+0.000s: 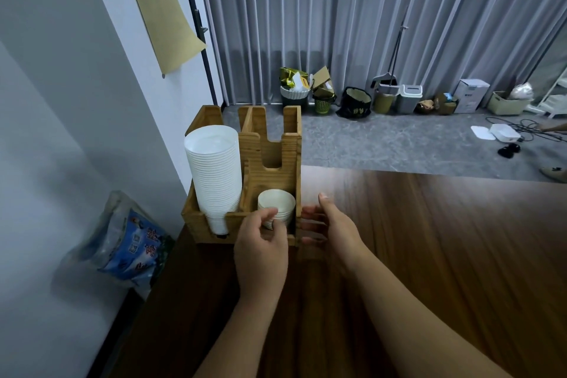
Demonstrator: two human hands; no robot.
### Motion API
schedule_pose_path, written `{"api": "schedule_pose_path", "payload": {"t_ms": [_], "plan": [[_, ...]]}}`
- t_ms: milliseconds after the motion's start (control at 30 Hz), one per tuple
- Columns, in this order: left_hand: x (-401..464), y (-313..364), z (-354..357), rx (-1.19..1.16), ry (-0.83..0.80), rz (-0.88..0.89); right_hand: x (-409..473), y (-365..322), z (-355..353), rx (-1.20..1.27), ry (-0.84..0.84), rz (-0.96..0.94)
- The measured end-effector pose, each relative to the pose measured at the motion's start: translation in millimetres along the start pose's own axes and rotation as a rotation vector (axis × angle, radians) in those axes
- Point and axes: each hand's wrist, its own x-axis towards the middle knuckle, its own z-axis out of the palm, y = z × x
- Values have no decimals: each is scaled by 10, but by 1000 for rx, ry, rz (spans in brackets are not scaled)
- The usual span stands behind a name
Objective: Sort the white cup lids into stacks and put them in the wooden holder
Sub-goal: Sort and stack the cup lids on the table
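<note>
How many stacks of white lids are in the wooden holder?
2: a tall stack in the wooden holder's left compartment, a short stack in its right front one. Rear compartments may hide others.

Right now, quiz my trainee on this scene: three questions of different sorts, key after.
1. True or false: the tall stack stands in the holder's left slot.
2. Which hand's fingers curl at the short stack? A) left hand B) right hand
3. Fill in: the holder stands on the ___.

Key: 1 true; 2 A; 3 table. Whether the left hand truly grips the short stack cannot be told. The right hand is open beside the holder.
</note>
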Motion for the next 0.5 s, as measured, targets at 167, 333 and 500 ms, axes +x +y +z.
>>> {"api": "schedule_pose_path", "payload": {"t_ms": [167,333,500], "plan": [[350,-94,-81,726,-346,343,27,15,-3,-9,26,9],[398,19,-64,1066,-435,404,33,19,5,13,29,52],[409,93,-64,1170,-501,399,40,-5,-51,11,49,28]]}}
